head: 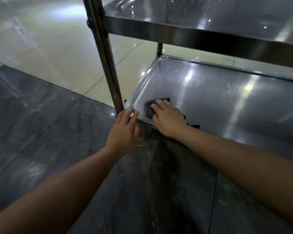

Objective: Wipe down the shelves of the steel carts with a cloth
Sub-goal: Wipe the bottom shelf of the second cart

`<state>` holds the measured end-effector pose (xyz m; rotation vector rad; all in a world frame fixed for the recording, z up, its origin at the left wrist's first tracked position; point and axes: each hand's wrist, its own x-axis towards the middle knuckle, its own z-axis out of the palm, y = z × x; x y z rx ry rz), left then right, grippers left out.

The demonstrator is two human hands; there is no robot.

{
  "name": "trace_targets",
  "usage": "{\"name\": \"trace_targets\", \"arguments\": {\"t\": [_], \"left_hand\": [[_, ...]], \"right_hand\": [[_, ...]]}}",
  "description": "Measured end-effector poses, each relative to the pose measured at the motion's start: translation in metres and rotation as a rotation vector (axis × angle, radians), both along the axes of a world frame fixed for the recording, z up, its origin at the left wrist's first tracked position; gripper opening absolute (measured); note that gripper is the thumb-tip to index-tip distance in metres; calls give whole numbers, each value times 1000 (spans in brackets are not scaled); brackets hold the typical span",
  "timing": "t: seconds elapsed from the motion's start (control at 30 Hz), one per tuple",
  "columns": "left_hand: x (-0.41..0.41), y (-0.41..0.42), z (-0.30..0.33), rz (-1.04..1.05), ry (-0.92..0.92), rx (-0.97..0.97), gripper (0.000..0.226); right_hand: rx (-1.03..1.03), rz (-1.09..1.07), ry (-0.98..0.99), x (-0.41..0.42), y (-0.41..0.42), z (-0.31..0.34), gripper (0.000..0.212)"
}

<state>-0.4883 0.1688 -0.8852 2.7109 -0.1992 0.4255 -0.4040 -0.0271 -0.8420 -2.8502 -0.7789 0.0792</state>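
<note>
While the right hand (167,119) presses the dark cloth (150,106) flat into the bottom shelf's (210,98) near-left corner and the left hand (123,129) rests relaxed on the rim, looks mid-wipe, next sweeping right.

The shiny steel bottom shelf with a raised rim (210,92) carries a dark grey crumpled cloth (149,107), which lies flat on it under the fingers of the right hand (167,118) (near the shelf's front-left corner). Just beyond the fingertips the shelf's surface shows bare, reflecting lights.
</note>
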Motion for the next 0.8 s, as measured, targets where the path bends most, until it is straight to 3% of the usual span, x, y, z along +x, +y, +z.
{"name": "trace_targets", "arguments": {"t": [0.1,0.3,0.63,0.8], "left_hand": [[2,2,5,12,34,6,48],[4,-2,-1,-21,43,4,52],[4,-5,-31,-3,-157,0,49],[5,-4,-36,-19,-212,-34,50]], "right_hand": [[-11,93,-48,-14,4,-4,45],[-43,149,45,15,9,-4,52],[-6,-173,37,104,30,-7,56],[4,-218,55,129,55,-7,55]]}}
